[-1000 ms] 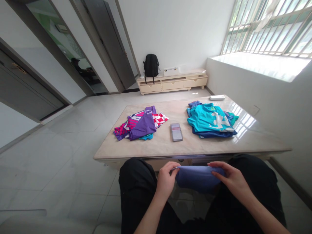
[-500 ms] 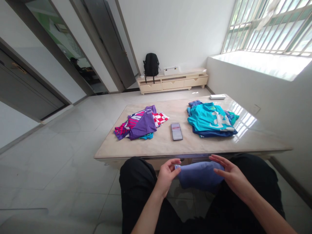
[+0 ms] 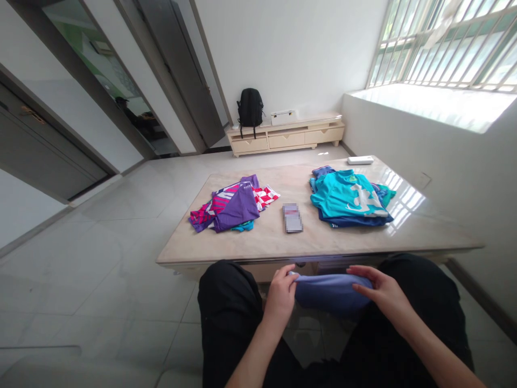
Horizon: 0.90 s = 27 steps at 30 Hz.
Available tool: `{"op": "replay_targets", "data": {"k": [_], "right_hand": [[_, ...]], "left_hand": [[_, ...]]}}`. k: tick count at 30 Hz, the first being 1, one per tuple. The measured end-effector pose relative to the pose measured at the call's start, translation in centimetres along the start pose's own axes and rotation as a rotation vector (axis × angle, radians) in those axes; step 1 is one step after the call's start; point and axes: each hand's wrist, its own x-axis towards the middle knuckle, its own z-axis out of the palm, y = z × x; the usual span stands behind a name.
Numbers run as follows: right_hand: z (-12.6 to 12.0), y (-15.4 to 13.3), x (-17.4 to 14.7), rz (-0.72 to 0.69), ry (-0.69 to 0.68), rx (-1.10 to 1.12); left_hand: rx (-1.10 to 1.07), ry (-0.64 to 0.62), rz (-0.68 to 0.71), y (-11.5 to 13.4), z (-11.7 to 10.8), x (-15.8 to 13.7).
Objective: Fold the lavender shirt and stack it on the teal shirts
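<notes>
Head view:
1. Left hand (image 3: 281, 293): thumb and fingers clamped on the near-left corner of the cloth.
2. Right hand (image 3: 382, 288): thumb before the opposite end of the cloth, fingers along its upper edge; cannot tell whether they grip it.
3. Cloth (image 3: 332, 295), lavender-blue: one piece, hanging between the two hands.
4. Trousers (image 3: 228, 293), black: worn, one knee outward of each hand.
5. Surface (image 3: 258, 247), pale, marbled: just ahead of both hands.
6. Purple garment (image 3: 241, 209): uppermost of a loose pile, ahead and left of the left hand; checked red-and-white piece (image 3: 266, 197) showing at its right.
7. Turquoise garment (image 3: 337, 195), white print: atop a second pile, ahead and slightly left of the right hand.
8. Small flat item (image 3: 292, 220), pixelated: ahead of the left hand, between the piles.
9. Backpack (image 3: 250, 108), black: far ahead of the left hand, on a low cabinet (image 3: 286, 141).
</notes>
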Motion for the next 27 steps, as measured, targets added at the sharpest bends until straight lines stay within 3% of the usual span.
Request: {"op": "replay_targets", "data": {"k": [7,12,16,20,23,27], "right_hand": [[0.3,0.1,-0.3,-0.07,0.116,-0.295],[0.6,-0.1,-0.9,-0.199,0.145,-0.448],[0.3,-0.7,-1.1,-0.346,0.135,-0.526],[-0.8,-1.8,-1.9,-0.503,0.026,-0.561],[-2.0,-3.2,-3.4,-0.465,-0.069,-0.501],[-4.2,-6.0,-4.7,-0.304,-0.194,-0.441]], "left_hand": [[0.129,-0.04,0.061,1.0,-0.1,0.0],[0.194,-0.073,0.04,1.7,-0.6,-0.2],[0.199,-0.137,0.053,2.4,-1.5,-0.2],[0.162,-0.234,0.06,3.7,-3.5,-0.1],[0.163,-0.318,0.073,5.5,-5.7,-0.1],[0.226,-0.45,0.162,8.2,-8.5,1.4]]}}
